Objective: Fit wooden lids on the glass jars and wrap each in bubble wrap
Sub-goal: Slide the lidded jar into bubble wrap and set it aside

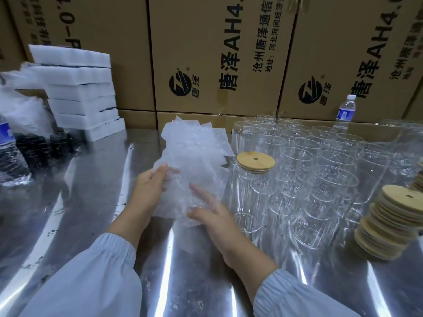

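Note:
A bundle of bubble wrap (194, 161) stands on the steel table at centre, with a glass jar dimly showing inside its lower part. My left hand (151, 181) grips its left side, thumb over the wrap. My right hand (210, 210) lies against its lower right side with fingers spread and straight. Just right of the bundle stands a glass jar (247, 197) with a round wooden lid (255, 161) fitted on top. Several open glass jars (320, 175) crowd the table to the right. A stack of wooden lids (389, 218) leans at the far right.
Stacked white foam trays (80, 92) stand at back left, with small dark jars (45, 145) and a water bottle (11, 156) in front. Another water bottle (346, 109) stands behind the glasses. Cardboard boxes (217, 53) wall off the back of the steel table (91, 213).

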